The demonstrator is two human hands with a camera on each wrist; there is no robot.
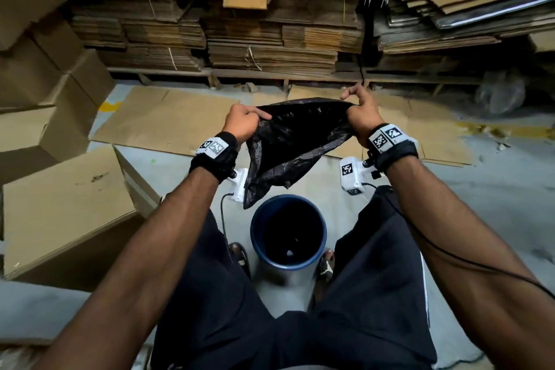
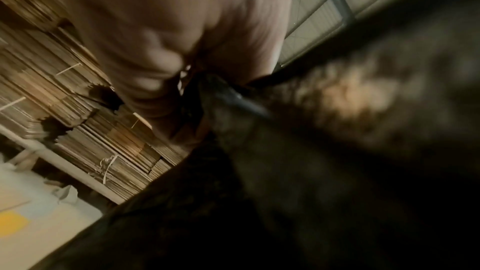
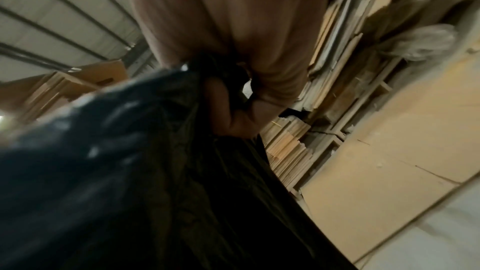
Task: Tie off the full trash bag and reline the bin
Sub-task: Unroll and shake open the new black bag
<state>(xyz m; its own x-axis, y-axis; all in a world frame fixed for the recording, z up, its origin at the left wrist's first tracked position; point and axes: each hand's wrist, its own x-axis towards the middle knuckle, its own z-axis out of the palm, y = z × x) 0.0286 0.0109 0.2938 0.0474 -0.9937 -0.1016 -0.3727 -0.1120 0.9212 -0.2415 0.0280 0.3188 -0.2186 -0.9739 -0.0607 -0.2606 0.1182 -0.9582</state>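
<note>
A fresh black trash bag (image 1: 288,141) hangs in the air between my two hands, above a round blue bin (image 1: 288,231) that stands on the floor between my feet. My left hand (image 1: 244,123) pinches the bag's top edge on the left. My right hand (image 1: 357,108) grips the top edge on the right, with some fingers lifted. The bag's mouth is stretched between the hands and its bottom droops toward the bin's rim. The bin looks dark inside. In the blurred wrist views the black bag (image 2: 285,171) (image 3: 130,171) fills the frame under my left hand (image 2: 166,48) and right hand (image 3: 233,93).
Stacks of flattened cardboard (image 1: 270,39) line the wall ahead. Flat cardboard sheets (image 1: 168,117) lie on the floor beyond the bin. Closed cardboard boxes (image 1: 66,207) stand at my left. A clear plastic bag (image 1: 498,93) sits at the far right.
</note>
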